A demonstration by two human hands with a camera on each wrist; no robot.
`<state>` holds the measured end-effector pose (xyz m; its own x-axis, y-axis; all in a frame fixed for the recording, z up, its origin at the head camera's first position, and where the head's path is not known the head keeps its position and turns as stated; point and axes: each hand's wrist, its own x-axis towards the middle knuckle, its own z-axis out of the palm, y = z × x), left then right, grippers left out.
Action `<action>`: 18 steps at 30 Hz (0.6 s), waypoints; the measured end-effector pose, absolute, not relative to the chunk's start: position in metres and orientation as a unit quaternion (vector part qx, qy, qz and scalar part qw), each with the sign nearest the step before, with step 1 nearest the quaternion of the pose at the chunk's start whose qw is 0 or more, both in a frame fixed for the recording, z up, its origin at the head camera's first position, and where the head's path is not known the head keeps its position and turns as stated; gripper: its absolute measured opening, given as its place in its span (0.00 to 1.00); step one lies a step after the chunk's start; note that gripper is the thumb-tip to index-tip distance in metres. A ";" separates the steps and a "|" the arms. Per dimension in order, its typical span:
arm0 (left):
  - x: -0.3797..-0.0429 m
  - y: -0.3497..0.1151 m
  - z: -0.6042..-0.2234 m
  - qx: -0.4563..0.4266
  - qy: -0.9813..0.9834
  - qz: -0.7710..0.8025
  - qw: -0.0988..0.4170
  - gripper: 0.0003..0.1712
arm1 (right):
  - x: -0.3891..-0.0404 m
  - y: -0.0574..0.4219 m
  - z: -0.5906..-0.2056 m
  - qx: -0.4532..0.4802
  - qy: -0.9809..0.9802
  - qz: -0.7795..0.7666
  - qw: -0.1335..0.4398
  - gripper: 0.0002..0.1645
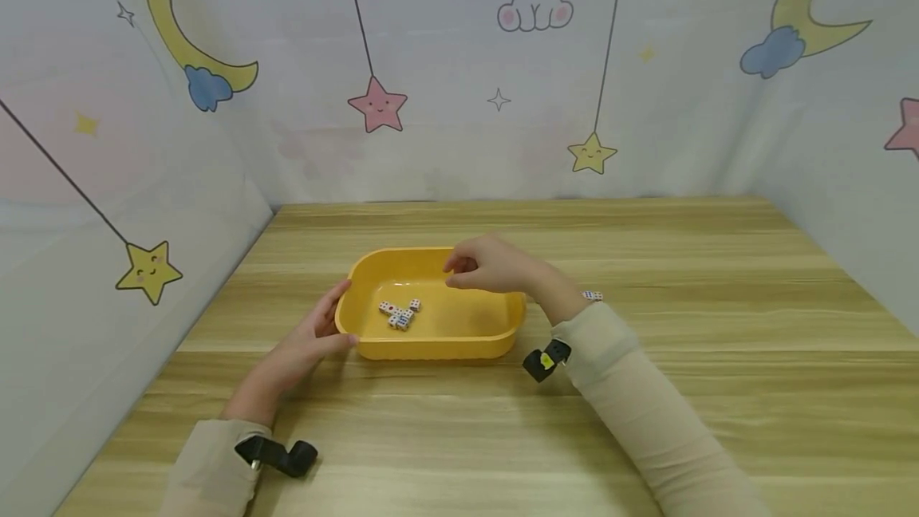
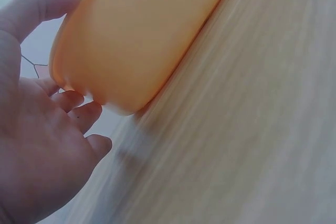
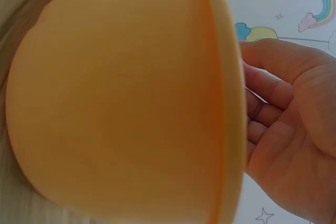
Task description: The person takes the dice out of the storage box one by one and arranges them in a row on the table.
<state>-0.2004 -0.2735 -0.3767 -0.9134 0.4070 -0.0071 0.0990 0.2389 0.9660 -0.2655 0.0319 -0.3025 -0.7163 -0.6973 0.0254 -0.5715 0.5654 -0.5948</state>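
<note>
A yellow plastic basin (image 1: 438, 348) stands on the wood-grain table. Several white dice (image 1: 400, 316) with coloured pips lie clustered on its floor, left of the middle. My left hand (image 1: 309, 341) grips the basin's left end, thumb at the front corner and fingers along the outer side. In the left wrist view those fingertips touch the basin wall (image 2: 142, 35). My right hand (image 1: 495, 266) hovers over the right part of the basin with bent fingers. Whether anything is between its fingertips cannot be made out; in the right wrist view the basin's rim (image 3: 231, 103) hides them.
A few more dice (image 1: 593, 295) lie on the table right of the basin, partly behind the right wrist. Wood-grain tabletop (image 1: 754, 389) extends around the basin. A white cloth backdrop (image 1: 459, 158) with stars and moons encloses the far side and both flanks.
</note>
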 end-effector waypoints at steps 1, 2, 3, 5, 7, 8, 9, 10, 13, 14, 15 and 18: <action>-0.200 -0.273 -0.377 0.165 0.776 0.596 0.129 0.51 | -0.266 0.029 -0.303 -0.363 0.877 -0.296 0.107 0.18; -0.200 -0.274 -0.377 0.165 0.775 0.596 0.129 0.51 | -0.266 0.027 -0.303 -0.363 0.877 -0.296 0.109 0.19; -0.200 -0.274 -0.377 0.167 0.775 0.597 0.128 0.51 | -0.266 0.025 -0.304 -0.363 0.877 -0.295 0.109 0.19; -0.200 -0.274 -0.377 0.167 0.774 0.598 0.128 0.51 | -0.266 0.022 -0.305 -0.362 0.877 -0.296 0.111 0.19; -0.199 -0.274 -0.377 0.164 0.774 0.598 0.128 0.51 | -0.267 0.018 -0.305 -0.363 0.877 -0.297 0.111 0.19; -0.199 -0.274 -0.377 0.161 0.775 0.598 0.129 0.51 | -0.267 0.016 -0.306 -0.363 0.876 -0.297 0.111 0.19; -0.199 -0.274 -0.376 0.161 0.775 0.598 0.128 0.51 | -0.268 0.014 -0.306 -0.365 0.876 -0.296 0.110 0.19; -0.199 -0.275 -0.376 0.159 0.776 0.596 0.128 0.51 | -0.268 0.012 -0.307 -0.367 0.875 -0.296 0.109 0.19; -0.199 -0.275 -0.375 0.158 0.776 0.597 0.129 0.51 | -0.269 0.006 -0.308 -0.378 0.873 -0.289 0.106 0.19; -0.199 -0.275 -0.375 0.158 0.775 0.598 0.129 0.51 | -0.270 0.004 -0.308 -0.380 0.873 -0.285 0.106 0.19; -0.199 -0.274 -0.375 0.158 0.775 0.598 0.129 0.52 | -0.270 0.002 -0.309 -0.383 0.873 -0.282 0.107 0.19; -0.200 -0.274 -0.376 0.156 0.772 0.602 0.133 0.52 | -0.271 -0.003 -0.310 -0.383 0.872 -0.283 0.112 0.19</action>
